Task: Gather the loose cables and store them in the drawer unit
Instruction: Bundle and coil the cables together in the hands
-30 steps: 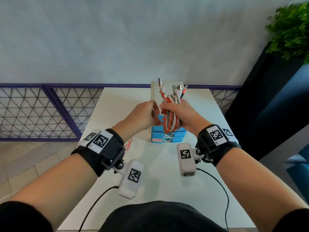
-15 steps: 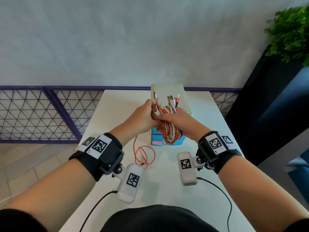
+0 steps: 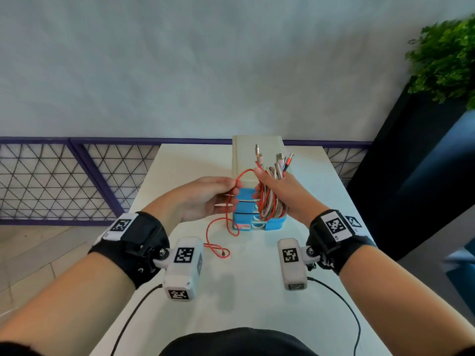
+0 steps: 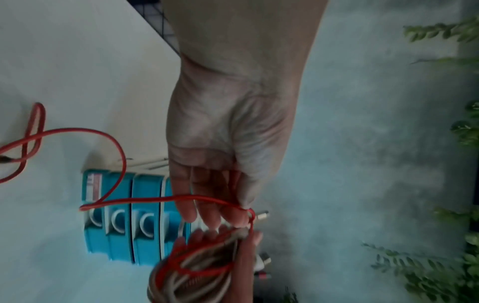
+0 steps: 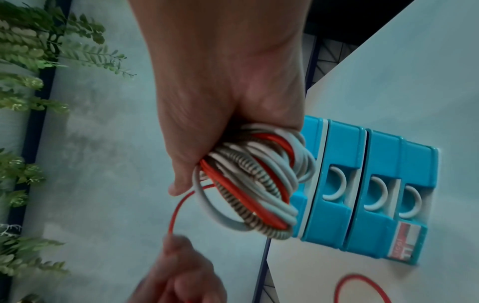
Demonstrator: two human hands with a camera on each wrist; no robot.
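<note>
My right hand grips a coiled bundle of red, white and braided cables, held upright in front of the blue drawer unit. Plug ends stick up above my fist. From the bundle a loose red cable runs left through my left hand, whose thumb and fingers pinch it close to the bundle. The red cable's tail loops down onto the white table, and its plug lies there. All the blue drawers look closed.
The drawer unit has a cream top and stands mid-table. A purple mesh railing runs behind the table on the left. A dark planter with green foliage stands at the right. Black camera leads hang near the table's front edge.
My left hand has slid left along the red cable, away from the bundle, drawing a length out. More of the red tail now trails on the table. The bundle stays in my right hand.
</note>
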